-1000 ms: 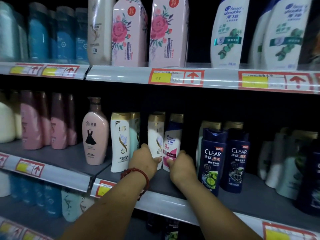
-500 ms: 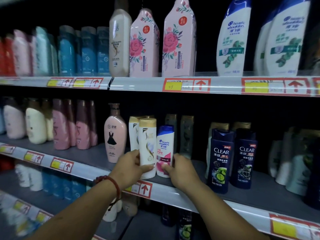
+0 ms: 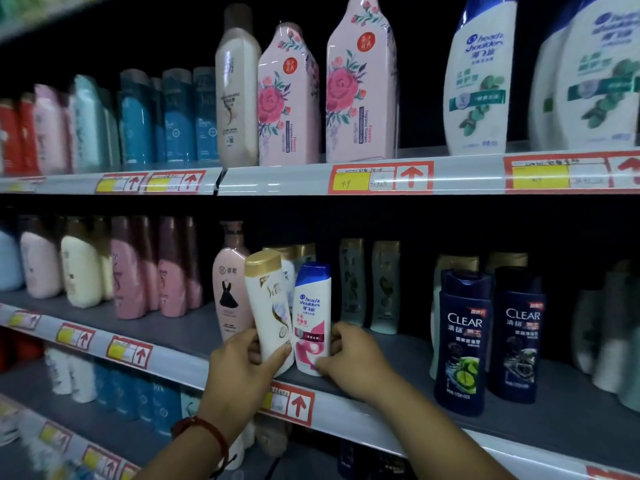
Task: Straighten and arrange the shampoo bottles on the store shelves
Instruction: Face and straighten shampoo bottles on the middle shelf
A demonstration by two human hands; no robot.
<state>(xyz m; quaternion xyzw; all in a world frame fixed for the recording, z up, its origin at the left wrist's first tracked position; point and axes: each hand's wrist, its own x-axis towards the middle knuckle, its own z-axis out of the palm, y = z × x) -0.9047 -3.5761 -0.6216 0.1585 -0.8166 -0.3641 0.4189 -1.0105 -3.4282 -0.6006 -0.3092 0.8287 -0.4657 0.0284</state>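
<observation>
Both bottles are now sitting much nearer the front lip of the grey middle shelf than a second ago, drawn forward out of the dim back row. At centre frame the left hand is gripping the white plastic shampoo bottle with the gold cap, which is leaning with its top toward the left. The right hand is curling round the base of the white blue-capped bottle with the pink label, standing upright just beside it. Facing-up is under way; next, the leaning bottle probably needs setting upright, level with its neighbour, label outward.
</observation>
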